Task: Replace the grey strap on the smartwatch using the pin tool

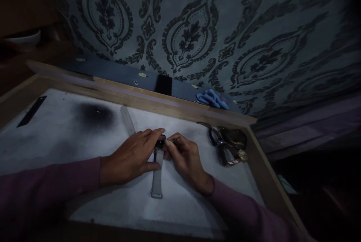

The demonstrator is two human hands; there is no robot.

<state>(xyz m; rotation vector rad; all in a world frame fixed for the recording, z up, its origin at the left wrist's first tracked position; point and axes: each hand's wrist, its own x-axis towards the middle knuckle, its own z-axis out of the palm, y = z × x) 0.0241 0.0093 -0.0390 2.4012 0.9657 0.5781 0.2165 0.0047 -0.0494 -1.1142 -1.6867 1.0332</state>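
A watch [160, 143] with a dark face and a pale grey strap [157, 182] lies on the white surface, its buckle end pointing toward me. My left hand [132, 155] is closed on the watch from the left, with the thumb by the strap and the fingers over the case. At the right side of the case, my right hand [184, 155] makes a pinch; something small and thin shows between its fingers, too dim to name. Another pale strap piece with holes [128, 121] runs out beyond my left hand; whether it joins this watch is hidden.
Several watches [229, 146] lie heaped at the right of the wood-rimmed tray [158, 99]. A black flat strip [31, 111] rests at far left. Beyond the rim are a black rectangular object [163, 85] and a crumpled blue cloth [212, 98], below patterned wallpaper [188, 39].
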